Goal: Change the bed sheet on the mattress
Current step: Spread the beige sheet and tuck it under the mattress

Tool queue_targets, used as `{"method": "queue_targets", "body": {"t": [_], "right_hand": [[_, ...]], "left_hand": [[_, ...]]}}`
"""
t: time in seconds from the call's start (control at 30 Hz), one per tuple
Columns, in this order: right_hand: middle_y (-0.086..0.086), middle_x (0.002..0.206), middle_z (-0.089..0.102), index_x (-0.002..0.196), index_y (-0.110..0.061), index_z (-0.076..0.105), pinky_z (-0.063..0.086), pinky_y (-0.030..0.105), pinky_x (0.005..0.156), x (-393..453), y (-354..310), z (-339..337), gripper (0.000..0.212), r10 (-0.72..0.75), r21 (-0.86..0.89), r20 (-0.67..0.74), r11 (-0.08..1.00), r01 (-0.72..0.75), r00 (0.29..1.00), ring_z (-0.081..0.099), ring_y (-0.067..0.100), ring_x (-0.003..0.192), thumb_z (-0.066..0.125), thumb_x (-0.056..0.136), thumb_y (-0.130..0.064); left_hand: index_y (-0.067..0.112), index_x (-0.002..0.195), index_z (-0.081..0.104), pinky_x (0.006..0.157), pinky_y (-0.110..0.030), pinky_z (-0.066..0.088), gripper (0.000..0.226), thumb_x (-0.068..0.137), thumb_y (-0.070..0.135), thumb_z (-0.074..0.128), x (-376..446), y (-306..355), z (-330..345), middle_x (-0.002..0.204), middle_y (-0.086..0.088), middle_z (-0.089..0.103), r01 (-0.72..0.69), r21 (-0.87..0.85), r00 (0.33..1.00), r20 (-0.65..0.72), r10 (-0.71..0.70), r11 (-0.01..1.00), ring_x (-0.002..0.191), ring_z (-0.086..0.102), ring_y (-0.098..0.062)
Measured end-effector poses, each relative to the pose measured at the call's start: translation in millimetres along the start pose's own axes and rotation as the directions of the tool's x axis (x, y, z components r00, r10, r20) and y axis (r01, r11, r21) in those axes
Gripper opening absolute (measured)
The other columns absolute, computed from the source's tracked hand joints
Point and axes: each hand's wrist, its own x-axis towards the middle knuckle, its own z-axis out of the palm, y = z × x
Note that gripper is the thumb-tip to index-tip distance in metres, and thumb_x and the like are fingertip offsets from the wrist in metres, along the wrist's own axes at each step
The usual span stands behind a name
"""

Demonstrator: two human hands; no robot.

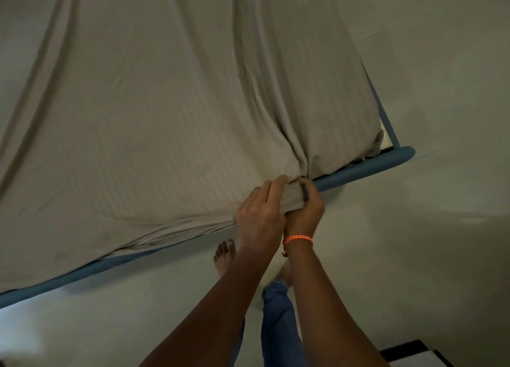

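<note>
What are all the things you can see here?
sheet: one, beige, spread over the bed, bunched at the near edge
bed frame: one, blue, along the near edge and right corner
floor: pale, around the bed
dark object: one, black and white, bottom right corner, unclear what it is
bracelet: one, orange, on the right wrist
trousers: blue, below the arms
foot: one clearly seen, bare, on the floor by the bed
left hand: holds the bunched sheet
right hand: holds the same bunch
</note>
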Motion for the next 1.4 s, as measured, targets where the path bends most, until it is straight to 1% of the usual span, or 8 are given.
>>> {"method": "queue_targets", "body": {"t": [0.2,0.47,0.57,0.7,0.9,1.13,1.23,1.4], "right_hand": [[0.007,0.102,0.073,0.116,0.002,0.07,0.045,0.003,0.076,4,-12,-44,0.027,-0.544,-0.446,-0.195,0.79,0.421,0.816,0.062,-0.016,0.085,0.058,0.093,0.005],[0.02,0.104,0.059,0.109,-0.001,0.073,0.055,0.027,0.086,26,-69,-33,0.027,-0.92,-0.517,-0.009,0.34,0.785,0.392,0.065,0.025,0.098,0.056,0.092,0.013],[0.012,0.112,0.058,0.118,-0.009,0.071,0.05,0.021,0.091,47,-70,-42,0.032,-0.847,-0.541,0.052,0.422,0.728,0.53,0.063,0.017,0.104,0.057,0.094,0.008],[0.009,0.127,0.064,0.135,-0.002,0.063,0.052,0.023,0.097,83,-75,-47,0.034,-0.421,-0.269,-0.083,0.882,0.386,0.903,0.064,0.012,0.119,0.054,0.103,-0.008],[0.008,0.118,0.066,0.131,-0.001,0.063,0.056,0.024,0.086,71,-85,-39,0.04,-0.221,-0.162,-0.003,0.963,0.218,0.975,0.066,0.014,0.105,0.032,0.11,-0.016],[0.0,0.088,0.059,0.092,-0.011,0.065,0.049,0.027,0.078,87,-86,-33,0.023,-0.201,-0.192,0.101,0.957,0.217,0.974,0.059,0.004,0.076,0.045,0.103,-0.01],[0.0,0.083,0.063,0.109,-0.002,0.069,0.048,0.023,0.071,109,-97,-62,0.028,-0.485,-0.439,0.411,0.636,0.634,0.772,0.058,0.006,0.078,0.046,0.093,-0.002],[0.006,0.102,0.06,0.122,-0.009,0.057,0.032,0.035,0.083,150,-119,-120,0.047,-0.356,-0.489,0.814,0.006,0.872,0.459,0.049,0.02,0.095,0.06,0.076,-0.017]], "left_hand": [[0.021,0.118,0.07,0.075,-0.04,0.058,0.047,0.074,0.004,0.073,-11,17,29,0.115,0.0,0.07,-0.061,-0.107,0.92,0.379,0.097,0.992,0.101,0.066,-0.026],[0.031,0.131,0.066,0.083,-0.035,0.055,0.058,0.076,0.012,0.062,32,34,17,0.129,0.011,0.065,0.116,-0.335,0.926,0.377,0.02,0.935,0.115,0.061,-0.018],[0.027,0.137,0.068,0.106,-0.038,0.051,0.053,0.086,0.012,0.062,36,21,25,0.145,0.01,0.061,0.223,-0.41,0.88,0.475,-0.002,0.884,0.131,0.057,-0.016],[0.024,0.133,0.072,0.106,-0.027,0.048,0.037,0.1,0.01,0.061,30,16,20,0.13,0.005,0.072,0.639,-0.515,0.668,0.74,-0.079,0.571,0.121,0.066,-0.01],[0.016,0.114,0.078,0.097,-0.027,0.056,0.027,0.088,0.009,0.07,59,10,16,0.099,0.006,0.079,0.792,-0.509,0.523,0.851,0.056,0.336,0.1,0.073,-0.012],[0.002,0.121,0.073,0.086,-0.023,0.051,0.034,0.089,-0.007,0.066,80,9,33,0.101,-0.007,0.073,0.783,-0.358,0.399,0.916,0.031,0.509,0.091,0.067,-0.011],[0.018,0.116,0.074,0.091,-0.033,0.052,0.032,0.085,0.011,0.07,83,26,45,0.111,-0.01,0.075,0.732,-0.322,0.39,0.921,0.018,0.601,0.102,0.068,-0.019],[0.032,0.125,0.069,0.088,-0.041,0.06,0.035,0.092,0.02,0.063,74,57,56,0.108,-0.003,0.077,0.39,-0.16,0.539,0.838,-0.084,0.907,0.096,0.072,-0.024]]}}
